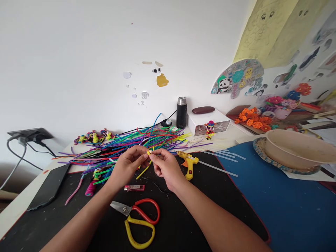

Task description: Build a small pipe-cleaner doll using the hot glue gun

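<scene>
Evenly lit white wall (78,63) with scattered stickers (162,81), yellow sheet (252,38).

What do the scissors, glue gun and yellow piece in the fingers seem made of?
Scissors: grey, shiny blades suggest metal; the smooth red and yellow handles look plastic-coated.
Glue gun: the smooth, evenly yellow body points to hard plastic.
Yellow piece: matt-looking, perhaps fabric or chenille; too small to tell.
</scene>
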The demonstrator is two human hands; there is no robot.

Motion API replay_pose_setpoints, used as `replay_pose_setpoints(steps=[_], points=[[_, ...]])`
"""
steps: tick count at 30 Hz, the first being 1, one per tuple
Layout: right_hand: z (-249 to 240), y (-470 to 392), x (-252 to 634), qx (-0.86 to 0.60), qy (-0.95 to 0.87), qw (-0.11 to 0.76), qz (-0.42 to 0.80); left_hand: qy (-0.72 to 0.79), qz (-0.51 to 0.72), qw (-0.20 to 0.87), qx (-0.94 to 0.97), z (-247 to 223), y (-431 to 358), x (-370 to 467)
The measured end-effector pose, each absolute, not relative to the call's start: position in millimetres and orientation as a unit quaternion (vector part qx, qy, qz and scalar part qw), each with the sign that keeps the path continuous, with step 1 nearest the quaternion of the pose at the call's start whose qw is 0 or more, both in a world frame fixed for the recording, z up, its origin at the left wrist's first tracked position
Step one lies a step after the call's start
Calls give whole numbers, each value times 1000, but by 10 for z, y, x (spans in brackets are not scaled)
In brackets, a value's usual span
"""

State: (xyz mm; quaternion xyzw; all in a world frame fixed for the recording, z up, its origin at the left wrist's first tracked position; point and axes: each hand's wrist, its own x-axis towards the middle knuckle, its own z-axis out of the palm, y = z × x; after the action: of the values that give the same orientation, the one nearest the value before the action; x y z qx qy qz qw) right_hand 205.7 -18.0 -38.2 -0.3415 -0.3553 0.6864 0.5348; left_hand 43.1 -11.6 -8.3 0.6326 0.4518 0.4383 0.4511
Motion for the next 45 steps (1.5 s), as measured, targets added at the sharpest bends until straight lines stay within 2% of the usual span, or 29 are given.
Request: replay_pose_setpoints(steps=[32,38,45], points=[[-391,-170,2054,-355,-350,526,689,456,438,453,628,-108,-80,410],[-358,-162,2084,-369,-341,520,691,477,487,390,619,-109,-56,375],[-420,-151,2077,-351,-358,519,692,500,464,259,684,-152,-77,365]])
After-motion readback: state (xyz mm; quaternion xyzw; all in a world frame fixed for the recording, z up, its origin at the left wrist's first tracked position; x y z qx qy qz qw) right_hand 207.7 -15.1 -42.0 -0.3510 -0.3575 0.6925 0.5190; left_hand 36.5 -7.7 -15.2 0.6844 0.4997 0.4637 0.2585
